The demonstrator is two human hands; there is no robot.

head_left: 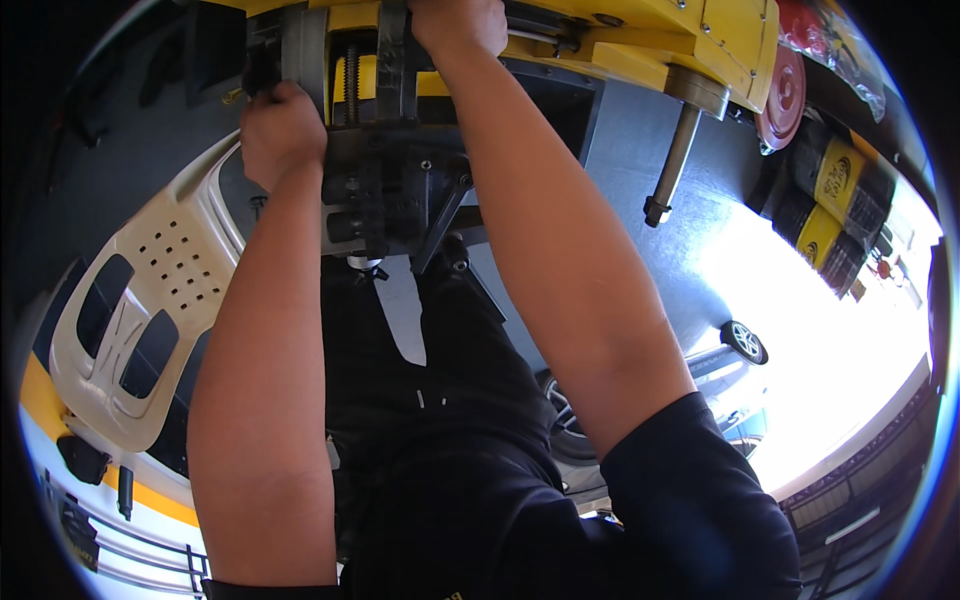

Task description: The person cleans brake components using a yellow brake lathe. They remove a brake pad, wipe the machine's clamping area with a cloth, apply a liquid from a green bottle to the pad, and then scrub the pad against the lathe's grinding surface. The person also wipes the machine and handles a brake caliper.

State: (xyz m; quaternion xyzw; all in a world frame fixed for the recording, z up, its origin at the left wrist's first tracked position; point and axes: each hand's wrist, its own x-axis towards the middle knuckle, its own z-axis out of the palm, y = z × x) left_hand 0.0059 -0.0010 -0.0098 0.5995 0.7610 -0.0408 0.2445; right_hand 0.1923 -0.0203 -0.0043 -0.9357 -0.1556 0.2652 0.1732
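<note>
Your left hand [284, 138] looks curled round black handle [263, 68]; right hand's [460, 26] fingers hidden, can't tell; keep clear of threaded screw [351, 88].

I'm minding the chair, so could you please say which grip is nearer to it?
Left. The left grip is just above and right of the chair in the picture; the right grip is farther right, at the yellow machine.

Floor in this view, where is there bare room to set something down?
The floor looks bare between the right forearm and the hanging rod, and below the rod toward the car; glare hides what's farther right. It's crowded between that forearm and the left forearm, where black metalwork sits, and farther left, where the chair is.
</note>
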